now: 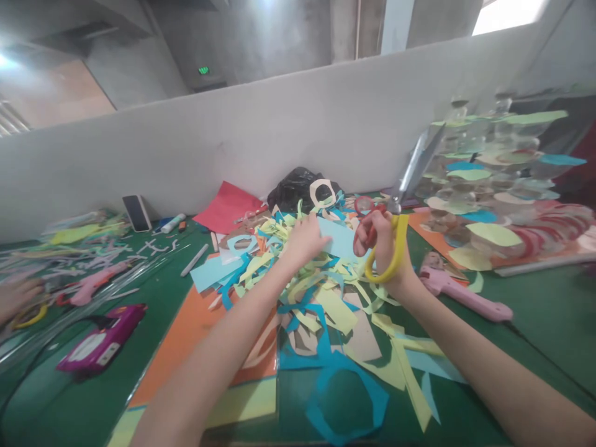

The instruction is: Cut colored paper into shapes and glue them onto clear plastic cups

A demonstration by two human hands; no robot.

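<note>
My left hand reaches into a heap of cut paper scraps, its fingers closed at the edge of a light blue paper sheet with the thumb over it. Motion blurs the fingertips. Raised to the right, my right hand grips a pair of scissors by the handles, one of them a yellow loop. The metal blades point upward, slightly apart. A blue paper ring lies at the front of the heap, and a pale ring at its back.
Right of my hand lies a pink glue gun; behind it stand bottles with paper discs. A purple device with a cable sits left. Another person's hand is at the far left. A black bag rests against the partition.
</note>
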